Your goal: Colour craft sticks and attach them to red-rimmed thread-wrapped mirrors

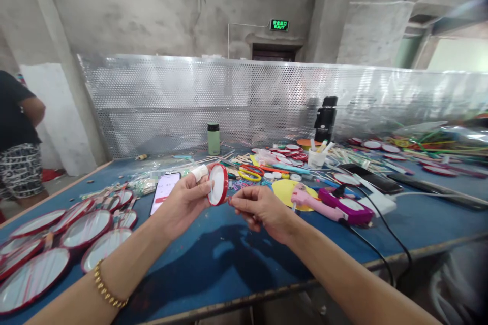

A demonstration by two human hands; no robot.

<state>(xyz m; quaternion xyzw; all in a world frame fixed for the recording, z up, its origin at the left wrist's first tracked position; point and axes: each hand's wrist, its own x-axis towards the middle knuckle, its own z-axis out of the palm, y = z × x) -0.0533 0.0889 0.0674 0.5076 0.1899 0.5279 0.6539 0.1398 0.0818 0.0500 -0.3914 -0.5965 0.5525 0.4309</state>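
My left hand [187, 199] is closed on a small round disc with a red rim and white face [217, 184], held upright above the blue table [213, 259]. Its index finger wears a white wrap. My right hand [260, 208] sits just right of the disc, fingers pinched together at the disc's lower rim; what they pinch is too small to name. A gold bracelet [107, 289] circles my left wrist.
Several larger red-rimmed discs [57, 244] lie at the left. A phone [164, 192], pink and purple glue guns [331, 205] with cables, a yellow disc [284, 190], a green bottle [213, 138], a black bottle [325, 119] and scattered sticks fill the far side. A person [17, 137] stands far left.
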